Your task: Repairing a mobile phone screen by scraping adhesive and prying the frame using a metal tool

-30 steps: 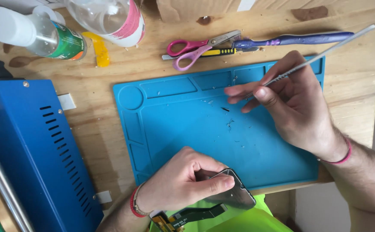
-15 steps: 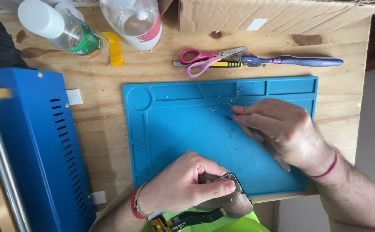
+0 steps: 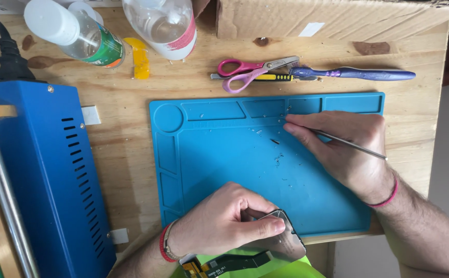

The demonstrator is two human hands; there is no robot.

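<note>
A wooden table (image 3: 132,149) fills the frame, and the tall blue metal machine (image 3: 39,180) takes up its left side, a black plug (image 3: 9,56) at its top. Along the upper right edge lies a brown cardboard box (image 3: 338,18) with a small white sticker. In the middle sits the blue silicone work mat (image 3: 219,154), speckled with small crumbs.

My right hand (image 3: 345,149) rests on the right part of the mat, fingers curled and pinching thin metal tweezers (image 3: 350,145) whose tip points toward the mat's upper middle. My left hand (image 3: 224,221) is at the lower centre, just over the mat's bottom edge, thumb and fingers pressed onto a dark phone screen panel (image 3: 283,242). The panel lies well apart from my right hand, below and left of it. A flat cable with a gold connector (image 3: 219,265) hangs under it, over something bright green that I can't quite make out.

At the upper left, two clear plastic bottles lie side by side: one with a green label and white cap (image 3: 75,36), one with a pink-red label (image 3: 165,23). Between them rests a yellow plastic strip (image 3: 141,62). Above the mat lie pink-handled scissors (image 3: 250,72), a yellow-and-black tool (image 3: 265,77) and a purple toothbrush (image 3: 358,74).
</note>
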